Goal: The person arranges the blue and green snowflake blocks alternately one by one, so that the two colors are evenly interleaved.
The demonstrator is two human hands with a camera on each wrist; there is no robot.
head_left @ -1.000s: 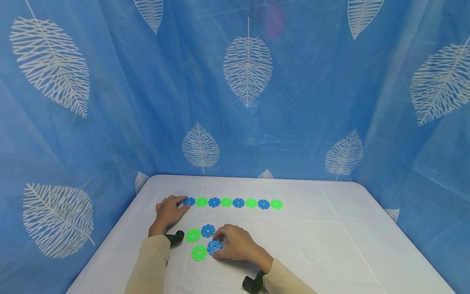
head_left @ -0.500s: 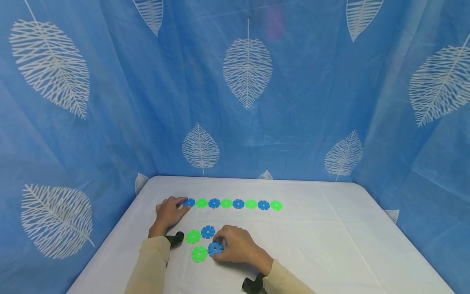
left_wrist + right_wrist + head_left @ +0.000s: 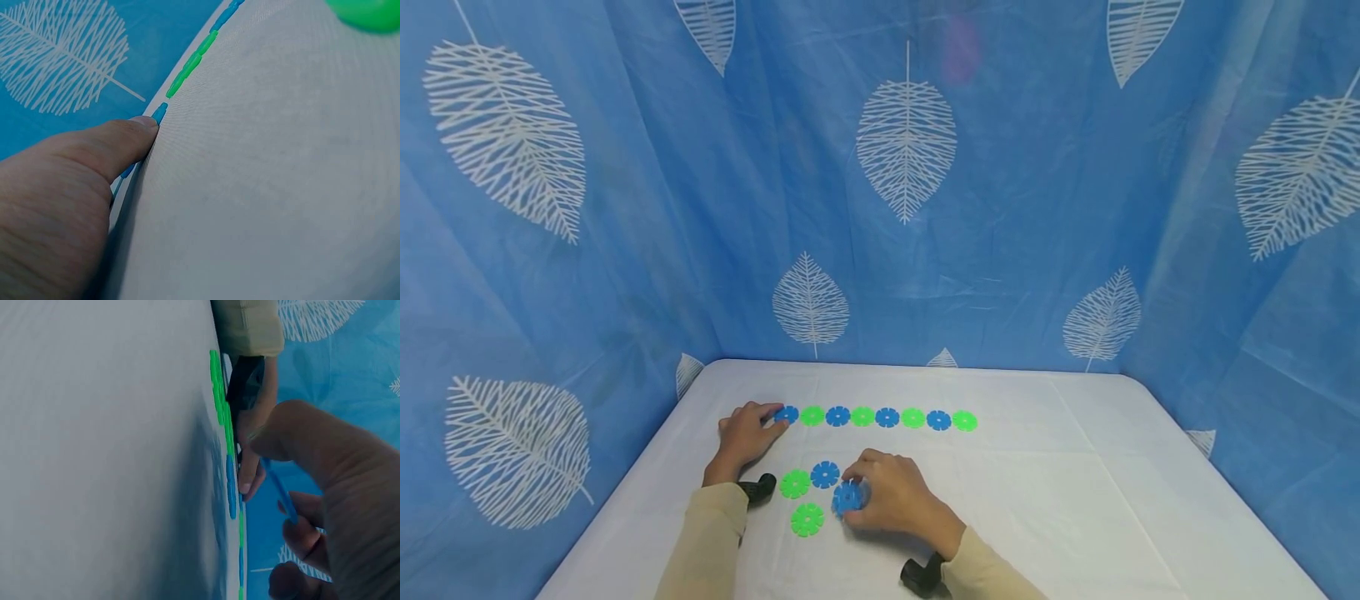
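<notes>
Between the thumb and fingers of my right hand (image 3: 893,494) is a blue notched plastic disc (image 3: 847,498). It shows edge-on in the right wrist view, raised off the table, with its shadow to the side. My left hand (image 3: 747,435) holds the leftmost blue disc (image 3: 787,414) of a row, index finger at its far edge and thumb at its near edge. In the left wrist view the thumb (image 3: 134,140) covers part of that disc. Left of the right hand lie a loose blue disc (image 3: 824,475), a green disc (image 3: 795,483) and a nearer green disc (image 3: 807,520).
The row alternates blue and green, running right to a green end disc (image 3: 965,421). Everything lies on a white-covered table (image 3: 1037,500). A blue leaf-patterned curtain (image 3: 1000,250) encloses its back and sides. Dark wrist devices are strapped under both sleeves.
My right hand has lifted the blue disc off the table and shifted it slightly right and away from the nearer green disc. The left hand and the row stay put.
</notes>
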